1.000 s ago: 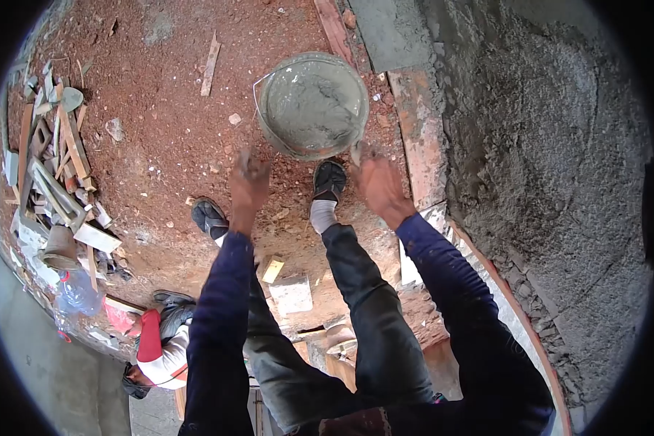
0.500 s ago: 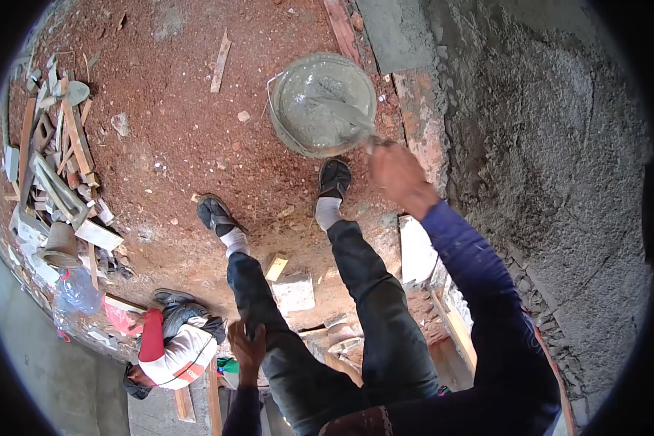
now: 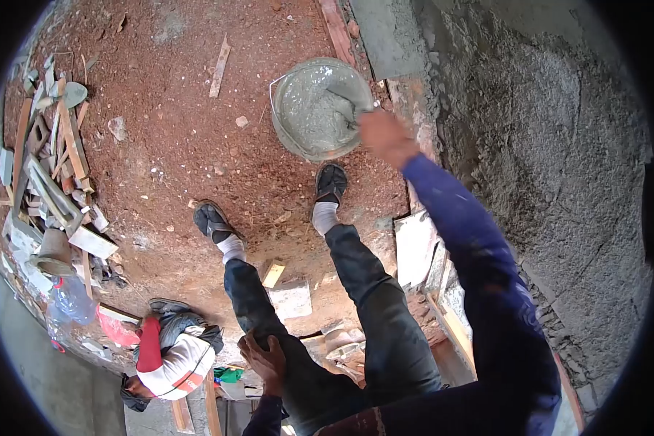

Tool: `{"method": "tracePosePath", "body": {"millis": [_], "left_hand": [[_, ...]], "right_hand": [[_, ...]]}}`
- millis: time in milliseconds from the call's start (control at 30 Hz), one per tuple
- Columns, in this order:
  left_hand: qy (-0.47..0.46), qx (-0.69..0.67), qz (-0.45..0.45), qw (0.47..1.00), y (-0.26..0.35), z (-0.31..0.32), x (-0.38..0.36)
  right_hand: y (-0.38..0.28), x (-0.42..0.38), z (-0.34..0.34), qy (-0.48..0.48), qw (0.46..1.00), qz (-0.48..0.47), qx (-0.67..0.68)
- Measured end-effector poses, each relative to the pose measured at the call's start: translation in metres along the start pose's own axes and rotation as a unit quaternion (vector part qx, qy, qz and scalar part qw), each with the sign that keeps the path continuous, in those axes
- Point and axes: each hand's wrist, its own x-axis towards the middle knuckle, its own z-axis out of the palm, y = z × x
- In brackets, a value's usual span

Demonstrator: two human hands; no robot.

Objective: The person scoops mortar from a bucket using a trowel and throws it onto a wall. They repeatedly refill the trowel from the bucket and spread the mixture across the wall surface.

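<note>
My right hand [image 3: 387, 136] is closed around a trowel [image 3: 354, 110] at the right side of a round bucket [image 3: 277, 122]. The blade is hard to make out, coated and partly sunk in the wet grey mortar [image 3: 309, 112] that fills the bucket. A thin wire handle hangs at the bucket's left rim. Lower down, my left hand [image 3: 267, 361] rests against my left thigh with its fingers apart, holding nothing. Both my feet stand on the soil just below the bucket.
A rough, cement-covered surface [image 3: 538, 145] runs along the right. Wood scraps [image 3: 69, 138], a pail [image 3: 54, 252] and a plastic bottle [image 3: 74, 299] lie at the left. Another person [image 3: 174, 363] crouches at lower left. A wood block [image 3: 273, 273] lies between my legs.
My right hand has moved slightly up and left, toward the bucket's rim. The trowel blade, plainly visible before, is now largely down in the mortar. My left hand has shifted onto my thigh.
</note>
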Motion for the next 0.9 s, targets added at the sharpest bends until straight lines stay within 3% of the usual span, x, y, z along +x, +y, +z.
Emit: {"method": "tracePosePath", "body": {"millis": [33, 133, 233, 267, 300, 400, 533, 600, 633, 700, 733, 800, 900], "left_hand": [[0.001, 0.011, -0.009, 1.000, 0.000, 0.001, 0.000], [0.002, 0.013, -0.007, 1.000, 0.001, -0.001, 0.001], [-0.002, 0.012, -0.011, 1.000, 0.004, 0.000, 0.003], [0.000, 0.008, -0.009, 1.000, 0.004, 0.001, 0.004], [0.007, 0.011, -0.011, 1.000, 0.003, 0.002, 0.003], [0.017, 0.020, -0.016, 1.000, 0.008, -0.004, 0.003], [0.026, 0.017, -0.005, 1.000, 0.009, 0.001, 0.002], [0.021, 0.021, -0.009, 1.000, 0.011, -0.002, 0.001], [0.023, 0.016, -0.013, 1.000, 0.015, 0.000, 0.003], [0.026, 0.020, -0.005, 0.999, 0.018, 0.002, 0.007], [0.023, 0.033, 0.001, 0.999, 0.016, -0.001, 0.006], [0.016, 0.038, -0.017, 0.999, 0.014, -0.001, -0.002], [0.019, 0.044, -0.016, 0.999, 0.013, -0.001, 0.010]], "right_hand": [[-0.017, 0.014, 0.020, 0.037, 0.999, -0.039, 0.003], [-0.058, -0.008, 0.029, 0.016, 0.999, -0.010, -0.026], [-0.040, -0.073, -0.031, 0.020, 0.999, -0.035, -0.017], [-0.028, -0.082, -0.041, 0.009, 0.999, 0.035, -0.015], [-0.023, -0.083, -0.045, -0.004, 0.995, 0.101, -0.011], [0.009, -0.022, -0.015, 0.049, 0.998, 0.045, -0.017], [-0.044, -0.030, 0.013, 0.062, 0.994, 0.062, 0.058], [-0.061, -0.079, -0.007, 0.035, 0.992, -0.021, -0.121], [-0.064, -0.082, -0.001, 0.038, 0.991, -0.020, -0.124], [-0.077, -0.072, 0.030, 0.099, 0.989, 0.078, -0.077], [-0.080, -0.053, 0.044, 0.096, 0.990, 0.077, -0.072], [-0.081, -0.011, 0.053, 0.022, 1.000, -0.011, -0.010], [-0.082, -0.052, 0.015, 0.016, 0.999, 0.012, 0.028]]}}
